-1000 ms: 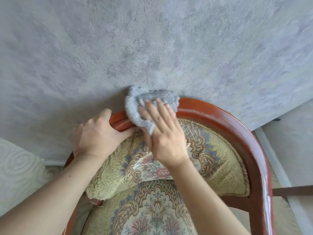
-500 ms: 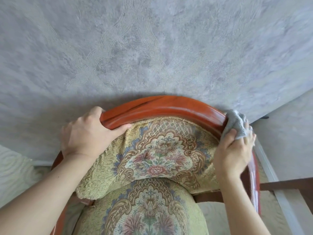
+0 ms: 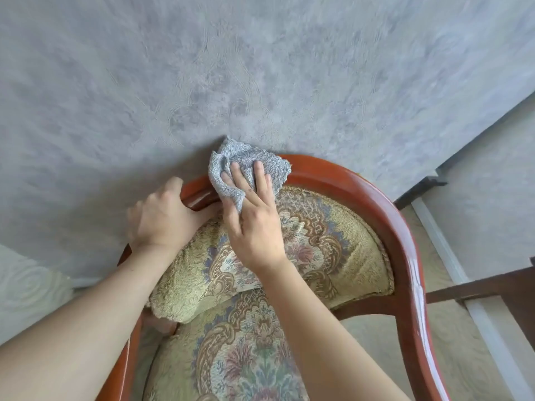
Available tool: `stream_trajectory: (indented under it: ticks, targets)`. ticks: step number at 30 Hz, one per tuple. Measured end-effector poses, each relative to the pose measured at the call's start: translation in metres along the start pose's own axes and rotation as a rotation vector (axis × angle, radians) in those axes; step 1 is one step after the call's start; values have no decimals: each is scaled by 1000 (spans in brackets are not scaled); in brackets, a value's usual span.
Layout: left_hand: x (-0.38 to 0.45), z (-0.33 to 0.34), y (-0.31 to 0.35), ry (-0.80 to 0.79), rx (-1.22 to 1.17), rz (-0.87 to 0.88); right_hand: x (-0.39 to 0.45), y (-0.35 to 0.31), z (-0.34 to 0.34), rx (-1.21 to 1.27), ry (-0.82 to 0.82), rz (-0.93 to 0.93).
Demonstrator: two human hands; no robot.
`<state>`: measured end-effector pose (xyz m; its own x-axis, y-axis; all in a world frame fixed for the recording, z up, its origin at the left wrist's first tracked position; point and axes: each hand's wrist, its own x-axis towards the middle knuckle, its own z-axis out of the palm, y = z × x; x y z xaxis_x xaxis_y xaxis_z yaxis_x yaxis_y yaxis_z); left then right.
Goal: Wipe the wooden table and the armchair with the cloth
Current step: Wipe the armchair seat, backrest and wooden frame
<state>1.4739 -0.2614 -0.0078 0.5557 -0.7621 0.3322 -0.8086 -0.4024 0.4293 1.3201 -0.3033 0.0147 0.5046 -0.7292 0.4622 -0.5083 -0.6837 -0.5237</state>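
Right hand (image 3: 254,224) is flat, fingers spread, pressing the fluffy grey terry cloth (image 3: 246,166) onto the crest of the armchair (image 3: 402,241), at twelve o'clock on its curved back rail. That rail is glossy red-brown wood, smooth and rounded. Left hand (image 3: 162,218) is clamped over the rail at ten o'clock, thumb tucked against the padding. The upholstery (image 3: 333,250) is woven tapestry, gold-green with floral medallions. Behind stands a mottled grey textured wall (image 3: 260,68); pale embossed flooring (image 3: 451,342) and a white skirting strip (image 3: 443,247) lie at three o'clock.
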Motion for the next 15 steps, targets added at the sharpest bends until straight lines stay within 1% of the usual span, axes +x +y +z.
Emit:
stream_trajectory:
  ticks: [2, 5, 6, 9, 10, 13, 15]
  targets:
    - [-1, 0, -3, -15, -3, 17, -3, -6, -20, 116, -117, 177]
    - [-2, -6, -2, -88, -41, 8, -13, -19, -53, 179, -149, 427]
    - [-3, -11, 0, -132, -75, 12, -19, -22, -65, 228, -147, 487]
    - [-10, -31, 12, -341, -211, 83, -41, -31, -101, 390, -104, 638]
    - [-16, -41, 21, -378, -264, 119, -48, -34, -114, 424, -99, 674]
    - [-41, -78, 63, -326, -386, 264, -68, -45, -157, 387, -123, 676]
    - [-60, -104, 96, -402, -539, 362, -82, -55, -187, 320, -143, 662]
